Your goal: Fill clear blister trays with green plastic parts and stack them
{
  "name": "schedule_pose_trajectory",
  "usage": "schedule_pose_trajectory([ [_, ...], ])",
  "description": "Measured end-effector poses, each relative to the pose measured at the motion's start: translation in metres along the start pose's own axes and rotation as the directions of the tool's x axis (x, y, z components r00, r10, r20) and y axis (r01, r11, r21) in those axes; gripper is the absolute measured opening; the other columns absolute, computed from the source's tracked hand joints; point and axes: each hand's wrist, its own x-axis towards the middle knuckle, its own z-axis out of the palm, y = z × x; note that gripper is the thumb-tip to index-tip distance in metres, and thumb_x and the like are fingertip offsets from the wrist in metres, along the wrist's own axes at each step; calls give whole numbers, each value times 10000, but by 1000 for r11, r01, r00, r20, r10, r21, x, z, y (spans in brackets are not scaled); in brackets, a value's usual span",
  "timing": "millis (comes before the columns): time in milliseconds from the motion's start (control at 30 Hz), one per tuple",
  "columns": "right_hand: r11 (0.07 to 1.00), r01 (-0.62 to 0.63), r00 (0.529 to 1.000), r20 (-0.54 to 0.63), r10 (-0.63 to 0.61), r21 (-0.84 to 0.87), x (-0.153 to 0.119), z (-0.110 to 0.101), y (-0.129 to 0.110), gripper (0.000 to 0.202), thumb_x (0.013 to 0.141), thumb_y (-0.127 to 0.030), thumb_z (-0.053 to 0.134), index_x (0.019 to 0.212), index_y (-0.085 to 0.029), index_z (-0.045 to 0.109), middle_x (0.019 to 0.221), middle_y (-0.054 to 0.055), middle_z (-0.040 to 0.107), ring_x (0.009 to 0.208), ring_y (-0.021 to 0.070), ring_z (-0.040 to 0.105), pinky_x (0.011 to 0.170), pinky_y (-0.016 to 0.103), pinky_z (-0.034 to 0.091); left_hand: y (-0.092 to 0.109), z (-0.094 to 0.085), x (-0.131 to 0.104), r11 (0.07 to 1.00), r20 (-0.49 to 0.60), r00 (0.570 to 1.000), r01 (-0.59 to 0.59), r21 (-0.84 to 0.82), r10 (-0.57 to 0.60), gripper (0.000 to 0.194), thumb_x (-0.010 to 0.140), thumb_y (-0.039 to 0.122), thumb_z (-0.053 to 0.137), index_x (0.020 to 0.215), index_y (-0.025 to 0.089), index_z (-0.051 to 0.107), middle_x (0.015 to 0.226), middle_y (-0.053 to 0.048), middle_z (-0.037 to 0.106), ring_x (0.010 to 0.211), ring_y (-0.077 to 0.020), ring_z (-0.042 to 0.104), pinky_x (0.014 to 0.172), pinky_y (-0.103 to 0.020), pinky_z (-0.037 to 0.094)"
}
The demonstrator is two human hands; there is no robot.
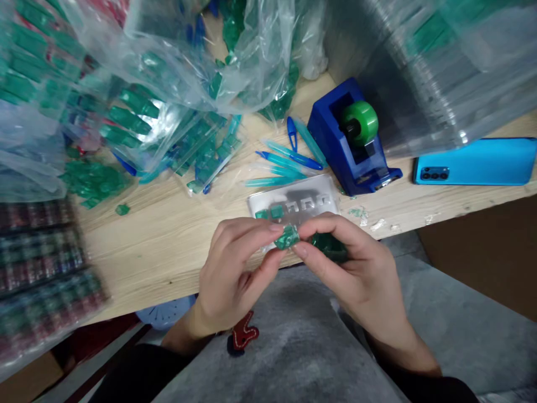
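Green bit [287, 237]: It is up off the wood, pinched between your two hands, just by the near side of the tray. It looks a bit wider from hand to hand than it is tall. It is too small and shiny to be sure of its long way.
Left hand [235, 263]: Your thumb and first finger are nearly closed, with the bit's left side in their tips. The bit lies to the right of this hand.
Right hand [356, 268]: Your thumb and first finger are nearly closed on the bit's right side. The bit lies to the left of this hand. Both hands touch it, so neither is nearer.
Dark lump [329, 246]: It is dark green and sits just behind your right fingers.
Tray [258, 201]: It lies just past your fingers. Two green blocks [277, 211] sit at its left end, with square shapes to their right.
Tape [366, 122]: The green roll is in a blue holder [342, 162], past the tray to the right.
Sticks [280, 161]: Blue ones lie in a loose pile past the tray.
Phone [486, 162]: It is blue, back up, far right.
Bags [176, 73]: They are far left, with green bits inside.
Words: I can't read any name or label.
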Motion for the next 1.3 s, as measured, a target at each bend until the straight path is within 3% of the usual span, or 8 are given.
schedule_pose_trajectory([
  [200,996,86,996,-17,-86,5,2,2,1,132,865,-101,601,901,-227,615,841,-25,627,797,103,607,725,222,497,4,1,10,984,-103,987,-113,136,127,387,845,72,622,1188,241,557,975,-9,663,872,-163,616,740,-322,524],
  [300,959,-110,990,117,82,260,8,-1,3,76,837,-144,639,829,-215,615,758,-37,606,661,85,571,604,205,478,2,-1,7,994,-77,991,-110,6,110,422,829,54,632,1204,234,564,986,-15,636,898,-156,602,759,-296,516],
  [400,787,-398,896,383,225,471,14,-3,9,95,813,-261,691,817,-198,621,614,-67,532,463,48,424,419,177,355,0,-5,4,982,-7,997,-81,-169,82,456,829,35,635,1227,248,573,1013,-22,602,943,-147,584,795,-271,513],
  [500,694,-487,852,464,244,530,16,-2,12,135,780,-270,722,795,-191,613,513,-94,462,414,37,339,383,171,275,-2,-10,3,944,106,994,34,-328,2,405,889,195,628,1282,265,557,1094,-52,585,1019,-172,567,864,-291,511],
  [733,835,-271,951,269,155,479,13,1,14,109,729,-123,729,728,-201,652,665,-53,565,579,67,491,567,210,416,-3,-10,8,781,279,951,274,-562,-133,206,879,217,641,1079,250,604,1024,-31,572,968,-154,567,884,-291,484],
  [967,595,-400,905,405,133,697,7,8,31,196,774,-371,746,776,-210,635,527,-83,453,422,53,354,406,196,272,2,2,8,471,336,909,414,-779,-245,111,883,282,638,898,207,558,885,-4,541,851,-107,542,772,-202,488],
  [1133,800,-338,924,338,180,496,11,3,25,113,849,-309,661,801,-212,630,589,-68,500,490,63,411,477,207,338,-2,4,2,695,171,948,314,-647,-269,138,883,175,619,1006,235,597,992,-13,592,975,-123,565,892,-239,464],
  [1300,963,-222,969,142,201,152,3,2,36,61,823,-224,643,773,-218,609,698,-46,600,608,97,540,576,221,429,-14,12,-14,879,173,931,361,-310,-322,250,857,157,644,1070,271,581,955,11,604,878,-132,581,771,-257,467],
])
